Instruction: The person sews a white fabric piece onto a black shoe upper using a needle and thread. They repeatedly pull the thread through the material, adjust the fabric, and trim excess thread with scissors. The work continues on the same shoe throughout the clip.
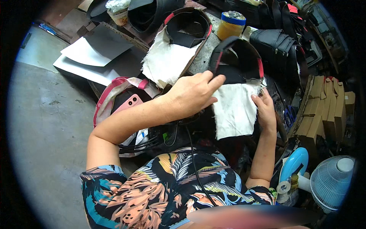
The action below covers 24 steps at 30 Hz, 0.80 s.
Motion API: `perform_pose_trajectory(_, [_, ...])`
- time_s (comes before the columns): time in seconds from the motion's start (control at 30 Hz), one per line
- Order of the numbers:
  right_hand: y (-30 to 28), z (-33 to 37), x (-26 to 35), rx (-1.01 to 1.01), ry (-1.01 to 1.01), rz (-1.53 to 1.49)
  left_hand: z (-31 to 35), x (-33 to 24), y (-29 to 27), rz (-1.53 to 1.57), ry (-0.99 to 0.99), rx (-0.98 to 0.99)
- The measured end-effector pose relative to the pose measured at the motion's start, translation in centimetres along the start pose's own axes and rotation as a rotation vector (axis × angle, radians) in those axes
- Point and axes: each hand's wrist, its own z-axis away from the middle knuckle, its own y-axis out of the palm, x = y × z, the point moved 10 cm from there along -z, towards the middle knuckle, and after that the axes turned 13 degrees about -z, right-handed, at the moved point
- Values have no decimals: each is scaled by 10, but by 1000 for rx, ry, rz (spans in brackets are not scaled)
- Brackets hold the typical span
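A black shoe upper [238, 71] with red strips on its collar and a white cloth lining [236, 110] hanging toward me is in front of my chest. My right hand [265, 108] grips its right edge where cloth meets black material, thumb in front and the other fingers mostly hidden behind. My left hand [195, 91] is at the upper's left edge, index finger and thumb stretched apart, with no object visible between them; whether the fingertips touch the upper I cannot tell. A second, similar upper [187, 32] with frayed white cloth [167, 59] lies beyond my left hand.
A blue-rimmed jar [231, 24] of yellowish paste stands at the back. White sheets [95, 51] lie at left, above a pink-trimmed bag [103, 101] with a pink phone [129, 102]. At right are black bags [272, 42], blue-handled scissors [289, 115], cardboard pieces [320, 107] and a fan [331, 183].
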Motion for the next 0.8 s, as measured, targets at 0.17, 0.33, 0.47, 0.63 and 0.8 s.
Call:
perform_pose_trajectory(0.17, [-20,12,-1,-85,87,-155,1,5,-14,-6,86,-92])
perform_pose_trajectory(0.33, [-21,5,10,-66,-17,-85,6,49,-30,-210,-47,-121])
perform_pose_trajectory(0.47, [-28,8,13,-52,-3,-97,11,93,-67,-451,-218,-298])
perform_pose_trajectory(0.63, [-41,18,11,-120,34,-1,4,101,-77,-417,-150,-378])
perform_pose_trajectory(0.8, [-57,19,83,-208,-301,24,2,125,-67,-538,-279,-323])
